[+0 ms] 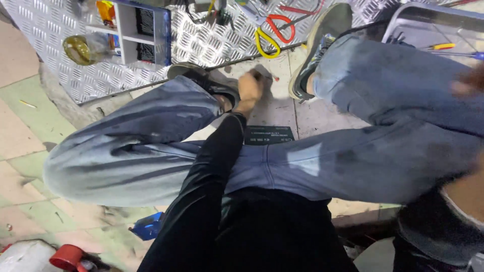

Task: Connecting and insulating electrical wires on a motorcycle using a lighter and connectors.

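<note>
Head view looked down on a seated person in grey jeans, legs spread over a tiled floor. Left hand, at frame centre, reached between the shoes in a closed fist; what that grip held could not be told. Just below it, a dark flat panel lay on the floor, partly hidden by the leg. Right hand, at the right edge, was blurred; its grip state could not be told. Risk: the shoe touching the fist could knock it, and yellow-handled pliers lay near the feet.
</note>
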